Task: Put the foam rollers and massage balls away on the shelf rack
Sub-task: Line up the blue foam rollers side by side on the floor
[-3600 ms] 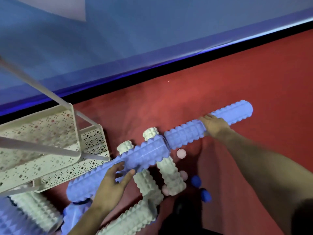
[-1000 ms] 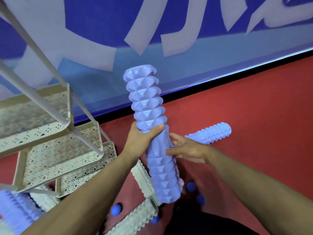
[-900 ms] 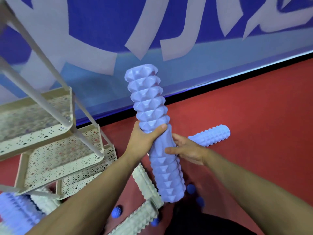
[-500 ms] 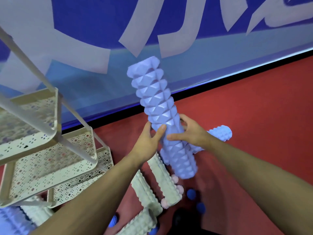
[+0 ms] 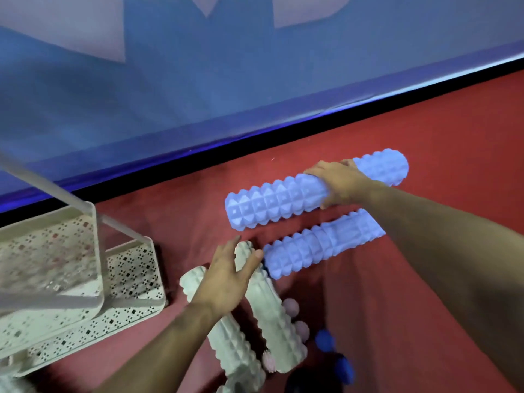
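Right hand (image 5: pixel 341 182) covers mid-right stretch of upper blue roller (image 5: pixel 278 202); fingertips out of sight behind it. Just below that grip, second blue roller (image 5: pixel 320 245) has right end hidden by forearm. Left hand (image 5: pixel 226 276) hides upper parts of two cream rollers (image 5: pixel 272 316); contact unclear, perhaps only hovering. Left of it, shelf rack (image 5: pixel 133 279) blurred, cut by left edge. Below, pink balls (image 5: pixel 300 330) and blue balls (image 5: pixel 344 367) smeared, count uncertain. Another cream roller cut by bottom edge.

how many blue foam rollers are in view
2. One blue foam roller lies nearer the wall, gripped by the right hand; the second blue foam roller lies on the red floor just below it. Others may be out of frame.
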Motion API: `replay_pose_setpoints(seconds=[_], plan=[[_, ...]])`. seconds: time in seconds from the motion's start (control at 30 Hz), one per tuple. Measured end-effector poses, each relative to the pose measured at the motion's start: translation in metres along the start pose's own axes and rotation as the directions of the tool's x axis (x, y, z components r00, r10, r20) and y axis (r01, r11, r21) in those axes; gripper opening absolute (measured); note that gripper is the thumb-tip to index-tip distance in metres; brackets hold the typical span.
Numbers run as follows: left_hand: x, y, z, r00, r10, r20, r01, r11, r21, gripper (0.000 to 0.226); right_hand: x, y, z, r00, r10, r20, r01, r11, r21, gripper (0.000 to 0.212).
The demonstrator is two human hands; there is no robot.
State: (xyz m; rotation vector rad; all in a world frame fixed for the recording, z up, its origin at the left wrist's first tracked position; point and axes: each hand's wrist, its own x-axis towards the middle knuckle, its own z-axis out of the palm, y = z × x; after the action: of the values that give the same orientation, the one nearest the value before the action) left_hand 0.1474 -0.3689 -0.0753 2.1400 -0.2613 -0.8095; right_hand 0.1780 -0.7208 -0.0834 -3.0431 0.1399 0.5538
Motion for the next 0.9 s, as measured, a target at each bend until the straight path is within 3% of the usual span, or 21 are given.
replay_pose_setpoints(seconds=[0.1, 0.17, 0.23, 0.37, 0.57, 0.73, 0.9], plan=[[0.005, -0.024, 0.008, 0.999, -0.042, 0.017, 0.042, 0.999, -0.025, 0.064, 0.01, 0.007, 0.044, 0.998, 0.058, 0.013, -0.057, 0.997, -0.052, 0.091], [0.009, -0.038, 0.013, 0.997, -0.065, 0.028, 0.066, 0.996, -0.053, 0.081, 0.013, 0.01, 0.07, 0.996, 0.089, 0.029, -0.087, 0.994, -0.065, 0.079], [0.01, -0.049, 0.018, 0.996, -0.085, 0.038, 0.087, 0.994, -0.063, 0.094, 0.017, 0.01, 0.091, 0.989, 0.111, 0.098, -0.114, 0.993, 0.028, 0.068], [0.005, -0.055, 0.025, 0.992, -0.112, 0.059, 0.115, 0.992, -0.046, 0.087, 0.021, 0.007, 0.111, 0.966, 0.117, 0.232, -0.142, 0.985, 0.094, 0.076], [-0.005, -0.047, 0.017, 0.996, -0.081, 0.04, 0.081, 0.997, 0.004, 0.076, 0.001, -0.01, 0.112, 0.968, 0.19, 0.161, -0.206, 0.974, 0.094, 0.074], [-0.025, -0.021, -0.015, 0.999, 0.024, 0.032, -0.031, 0.974, 0.226, 0.063, -0.027, -0.056, 0.085, 0.98, 0.167, 0.109, -0.187, 0.96, 0.207, 0.065], [-0.071, -0.001, -0.055, 0.986, 0.158, 0.054, -0.166, 0.885, 0.436, 0.062, -0.076, -0.121, 0.03, 0.997, 0.075, 0.005, -0.074, 0.967, 0.244, 0.062]])
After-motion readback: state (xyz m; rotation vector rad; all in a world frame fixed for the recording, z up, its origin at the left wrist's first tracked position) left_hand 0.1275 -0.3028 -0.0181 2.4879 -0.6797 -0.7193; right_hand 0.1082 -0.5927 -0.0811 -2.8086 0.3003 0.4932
